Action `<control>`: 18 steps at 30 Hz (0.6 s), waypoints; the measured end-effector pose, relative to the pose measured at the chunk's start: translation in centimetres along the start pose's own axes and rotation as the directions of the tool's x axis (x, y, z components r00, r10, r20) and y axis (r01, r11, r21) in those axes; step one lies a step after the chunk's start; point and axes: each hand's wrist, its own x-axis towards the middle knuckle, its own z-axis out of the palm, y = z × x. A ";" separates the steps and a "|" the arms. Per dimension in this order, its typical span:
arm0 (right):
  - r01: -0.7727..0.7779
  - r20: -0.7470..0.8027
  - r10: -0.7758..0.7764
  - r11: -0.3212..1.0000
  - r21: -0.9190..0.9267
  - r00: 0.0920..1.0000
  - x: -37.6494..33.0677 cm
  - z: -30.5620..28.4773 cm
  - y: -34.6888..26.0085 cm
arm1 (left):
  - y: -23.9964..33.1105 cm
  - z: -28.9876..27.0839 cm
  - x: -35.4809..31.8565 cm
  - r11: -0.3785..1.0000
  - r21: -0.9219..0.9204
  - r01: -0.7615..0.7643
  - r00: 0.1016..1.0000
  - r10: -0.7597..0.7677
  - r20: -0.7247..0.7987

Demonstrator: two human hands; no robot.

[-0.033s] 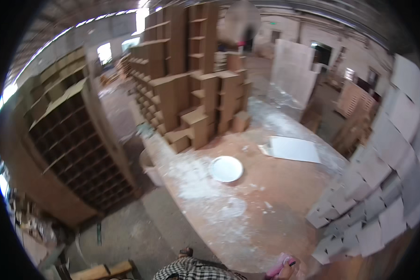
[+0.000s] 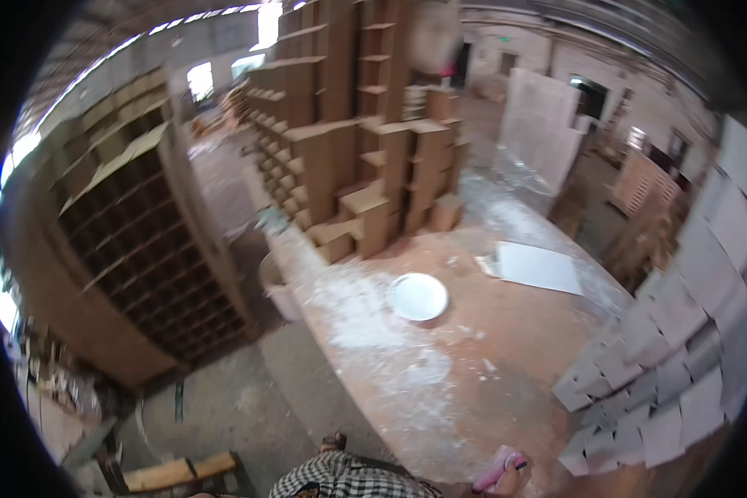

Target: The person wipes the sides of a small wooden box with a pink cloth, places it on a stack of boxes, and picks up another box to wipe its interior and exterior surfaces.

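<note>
Pink thing (image 2: 491,471), kinda smooth but too blurry to ID, is at the table's (image 2: 515,365) near edge, right hand's (image 2: 516,480) fingers clamped round it. Can't tell with the left hand. Tabletop's brownish, powdery white in patches, with a round white dish (image 2: 419,297) and boxy brown stacks (image 2: 328,166).

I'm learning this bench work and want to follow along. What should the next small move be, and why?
Probably bring the right hand, with the pink item it holds, forward toward the white round dish: the hand is at the near end of the table, while the dish sits farther up, beside white smears.
</note>
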 end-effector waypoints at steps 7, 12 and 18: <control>0.241 0.622 0.221 0.786 -0.570 0.751 -1.1 11.6 5.1 | -2.7 10.9 -2.6 0.913 -0.073 -0.401 0.826 0.326 -0.459; -0.019 0.481 0.450 0.745 -0.667 0.752 -8.0 22.3 2.0 | 0.0 2.8 -5.3 0.297 -0.938 0.177 0.961 -0.259 0.099; -0.026 0.467 0.581 0.645 -0.764 0.667 -11.5 28.5 2.1 | 2.4 9.9 -3.6 0.909 -0.413 0.057 0.980 0.029 0.199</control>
